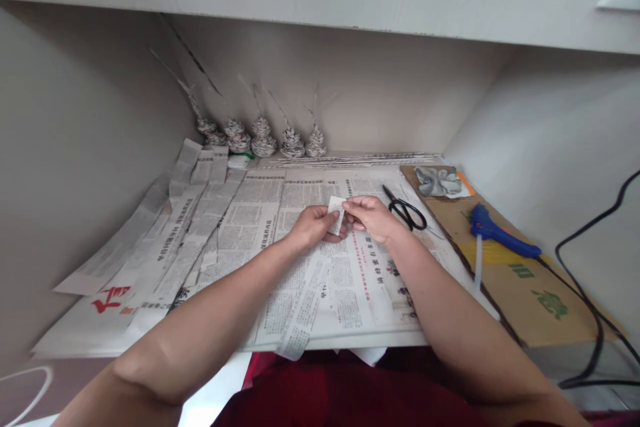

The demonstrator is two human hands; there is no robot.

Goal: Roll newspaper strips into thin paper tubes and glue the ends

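Note:
A small piece of newspaper (337, 204) is held up between both hands, above the newspaper sheets (300, 190) that cover the tabletop. My left hand (317, 224) pinches it from the left, the thumb lying across its face. From the right, my right hand (367, 215) pinches its upper edge with thumb and fingertips. Below the hands, a newspaper strip (306, 310) reaches over the table's front edge. Black-handled scissors (405, 208) lie just right of my right hand.
Cut newspaper strips (183, 214) overlap at left. Several gourd-shaped coils of rolled paper (263, 137) stand at the back, beside thin paper rods (350, 160). On cardboard (530, 304) at right lie a blue glue gun (505, 235), its black cord (575, 290) and a crumpled grey piece (437, 180).

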